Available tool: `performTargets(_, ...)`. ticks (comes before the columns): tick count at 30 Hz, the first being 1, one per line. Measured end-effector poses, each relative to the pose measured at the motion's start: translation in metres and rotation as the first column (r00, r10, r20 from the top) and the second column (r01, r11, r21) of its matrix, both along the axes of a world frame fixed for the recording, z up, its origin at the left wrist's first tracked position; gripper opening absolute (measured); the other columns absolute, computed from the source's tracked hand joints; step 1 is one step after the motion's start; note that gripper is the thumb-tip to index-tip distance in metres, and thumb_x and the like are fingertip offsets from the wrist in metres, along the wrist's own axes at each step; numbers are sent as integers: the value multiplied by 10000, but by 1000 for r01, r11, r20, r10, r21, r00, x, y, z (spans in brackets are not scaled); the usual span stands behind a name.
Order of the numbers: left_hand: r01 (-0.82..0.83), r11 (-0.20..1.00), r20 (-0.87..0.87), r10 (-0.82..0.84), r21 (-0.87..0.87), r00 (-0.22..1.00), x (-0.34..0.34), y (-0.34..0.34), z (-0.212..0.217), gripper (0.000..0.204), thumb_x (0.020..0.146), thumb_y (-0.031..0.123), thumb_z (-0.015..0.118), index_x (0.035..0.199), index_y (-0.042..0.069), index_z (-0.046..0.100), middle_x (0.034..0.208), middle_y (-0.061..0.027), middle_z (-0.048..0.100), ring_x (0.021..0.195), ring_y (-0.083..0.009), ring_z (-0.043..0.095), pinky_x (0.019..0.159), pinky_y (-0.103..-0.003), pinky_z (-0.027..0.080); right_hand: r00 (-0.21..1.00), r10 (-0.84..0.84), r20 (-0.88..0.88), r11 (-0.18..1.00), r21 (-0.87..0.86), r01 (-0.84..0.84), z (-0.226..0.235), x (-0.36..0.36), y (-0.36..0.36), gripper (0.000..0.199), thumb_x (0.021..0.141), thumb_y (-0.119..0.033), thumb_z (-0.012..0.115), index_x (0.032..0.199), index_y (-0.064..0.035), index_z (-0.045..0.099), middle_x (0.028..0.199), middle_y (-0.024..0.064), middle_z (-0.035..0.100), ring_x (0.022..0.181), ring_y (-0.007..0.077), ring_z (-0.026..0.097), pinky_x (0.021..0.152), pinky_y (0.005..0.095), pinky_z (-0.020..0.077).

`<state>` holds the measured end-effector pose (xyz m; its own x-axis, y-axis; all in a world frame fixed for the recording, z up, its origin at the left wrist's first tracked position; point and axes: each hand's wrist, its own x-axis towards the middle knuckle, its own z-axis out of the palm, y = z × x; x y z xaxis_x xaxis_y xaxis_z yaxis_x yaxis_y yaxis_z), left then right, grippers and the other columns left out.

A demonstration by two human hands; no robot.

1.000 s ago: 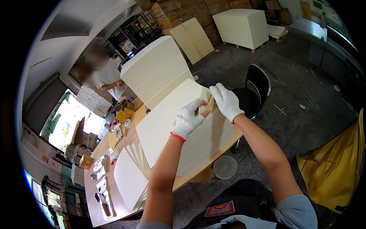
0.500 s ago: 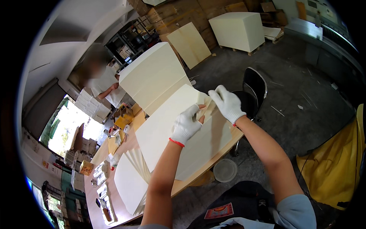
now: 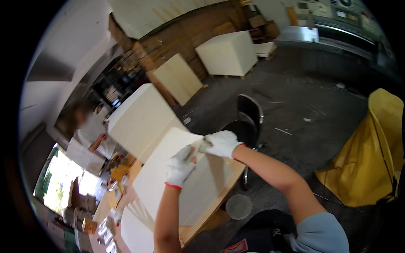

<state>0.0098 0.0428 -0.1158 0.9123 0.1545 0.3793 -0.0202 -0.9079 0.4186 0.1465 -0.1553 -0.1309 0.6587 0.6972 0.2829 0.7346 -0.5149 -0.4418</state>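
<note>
A workshop with a dark concrete floor, brick at the back, and a long wooden table running toward the lower left. On the table lies a big pale sheet stack, flat, its far corner up by the hands. Both hands wear white gloves.

Left hand sits on the stack near that far corner, red cuff at the wrist, fingers curled in around a small light object at the sheet's edge. Right hand comes in from the right, just beside the left, its fingers closed on the same spot; the two gloves touch. What exactly is pinched there is too small to tell: it may be the top sheet's corner or a small tool. Both grips look closed, not spread.

Behind the stack stands a tall block of pale sheets, close to the table's far side. A black chair stands right beyond the table's corner, just past the right hand. Under the table's edge, a round grey bucket on the floor. To the right, well apart, a yellow bag slumps open.

Far left, another person bends over papers at the table. Farther back, a white block on a pallet and a leaning tan board.
</note>
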Motion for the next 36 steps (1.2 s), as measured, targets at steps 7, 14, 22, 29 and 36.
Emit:
performTargets(7, -19, 996, 47, 15, 82, 999, 25, 16, -17, 375, 844, 142, 756, 1212, 78, 728, 1124, -147, 775, 1050, -330, 755, 910, -409, 598, 993, 34, 114, 999, 25, -37, 1, -2, -4, 563, 867, -638, 626, 910, -92, 758, 847, 206, 748, 830, 374, 747, 733, 510, 574)
performTargets(14, -19, 992, 52, 12, 124, 999, 26, -8, 5, 373, 808, 184, 797, 1159, 69, 747, 1091, -162, 776, 1006, -335, 760, 894, -418, 602, 940, 56, 337, 997, 23, -67, 8, 20, 8, 573, 898, -650, 615, 904, -102, 781, 809, 204, 735, 781, 378, 743, 695, 512, 576)
performTargets(22, 3, 997, -9, -3, 72, 1000, 24, 6, -1, 382, 882, 189, 740, 1245, 73, 716, 1191, -164, 747, 1085, -332, 730, 952, -410, 573, 981, 163, -103, 945, 303, -125, -10, 14, 19, 528, 1083, -583, 367, 1287, -227, 699, 1250, 188, 694, 1104, 415, 684, 962, 507, 532)
performTargets(29, -6, 991, -174, -17, -131, 985, -1, -8, 20, 444, 944, 152, 659, 1382, 81, 666, 1345, -165, 704, 1218, -319, 689, 1046, -392, 529, 955, 154, -254, 874, 486, -12, -17, 5, 29, 456, 1090, -497, 403, 1152, -122, 655, 1101, 225, 700, 1006, 461, 664, 860, 552, 495)
performTargets(36, 56, 978, -83, -74, -201, 994, 6, 4, 9, 424, 934, 149, 727, 1340, 35, 679, 1283, -147, 734, 1205, -276, 702, 1032, -380, 534, 969, 95, -229, 849, 526, 41, -25, 4, 37, 481, 1095, -487, 390, 1132, -87, 654, 949, 235, 722, 935, 460, 670, 803, 549, 485)
